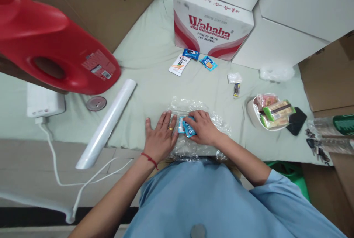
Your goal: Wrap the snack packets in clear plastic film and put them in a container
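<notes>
A crinkled sheet of clear plastic wrap [182, 147] lies at the table's front edge, before my body. My left hand [160, 133] rests flat on its left part, fingers stretched out and pointing away from me. My right hand [204, 129] is closed over a small blue snack packet [189, 126], its thumb and fingers around the packet's right side. Partly under that packet, on the wrap, is a second blue-and-white packet [181, 125]. The undersides of both hands are hidden.
A long white roll [106, 123] lies left, near a red jug [96, 70] and a white power block [45, 99]. Snack packets [179, 64] lie before the Wahaha box [210, 24]. To the right stands a white bowl [253, 114] of wrapped snacks, with keys [316, 145] beyond.
</notes>
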A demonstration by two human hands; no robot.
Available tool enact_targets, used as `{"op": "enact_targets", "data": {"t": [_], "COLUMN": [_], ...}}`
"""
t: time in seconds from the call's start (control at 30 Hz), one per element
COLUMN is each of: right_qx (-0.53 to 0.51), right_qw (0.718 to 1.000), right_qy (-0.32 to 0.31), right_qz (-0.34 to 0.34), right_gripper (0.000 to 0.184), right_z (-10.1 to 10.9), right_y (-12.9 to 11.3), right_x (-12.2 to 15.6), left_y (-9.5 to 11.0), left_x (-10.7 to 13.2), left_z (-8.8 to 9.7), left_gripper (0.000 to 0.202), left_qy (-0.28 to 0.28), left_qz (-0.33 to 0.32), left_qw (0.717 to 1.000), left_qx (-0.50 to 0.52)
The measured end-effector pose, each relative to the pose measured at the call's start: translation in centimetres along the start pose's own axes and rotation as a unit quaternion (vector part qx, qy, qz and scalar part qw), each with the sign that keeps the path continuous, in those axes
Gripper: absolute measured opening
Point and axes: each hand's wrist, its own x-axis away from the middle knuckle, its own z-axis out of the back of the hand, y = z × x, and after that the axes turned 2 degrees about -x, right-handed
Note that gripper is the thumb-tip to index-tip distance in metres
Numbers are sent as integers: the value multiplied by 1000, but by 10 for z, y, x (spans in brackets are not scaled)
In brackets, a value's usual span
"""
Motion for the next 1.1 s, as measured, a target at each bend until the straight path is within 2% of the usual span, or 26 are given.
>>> {"op": "enact_targets", "data": {"t": [0.2,0.5,0.6,0.73,0.93,1.1], "right_qx": [11,13,11,10,-1,-27], "right_qw": [1000,995,997,999,999,998], "right_qy": [14,48,59,42,38,61], "right_qz": [9,-81,-56,-23,-19,-9], "right_gripper": [67,80,74,63,72,82], "right_z": [0,-8,-10,-14,-16,-12], "right_y": [-7,-22,-25,-24,-17,-11], "right_x": [-8,-14,-12,-5,6,12], "left_y": [0,1,1,1,0,-6], "left_x": [0,1,1,1,3,6], "left_z": [2,2,2,3,4,5], "left_gripper": [51,59,59,58,58,58], "left_qy": [-15,-26,-22,-5,14,15], "left_qz": [-2,7,6,14,38,37], "left_qw": [1000,1000,1000,1000,998,998], "left_qx": [0,-2,5,21,40,55]}}
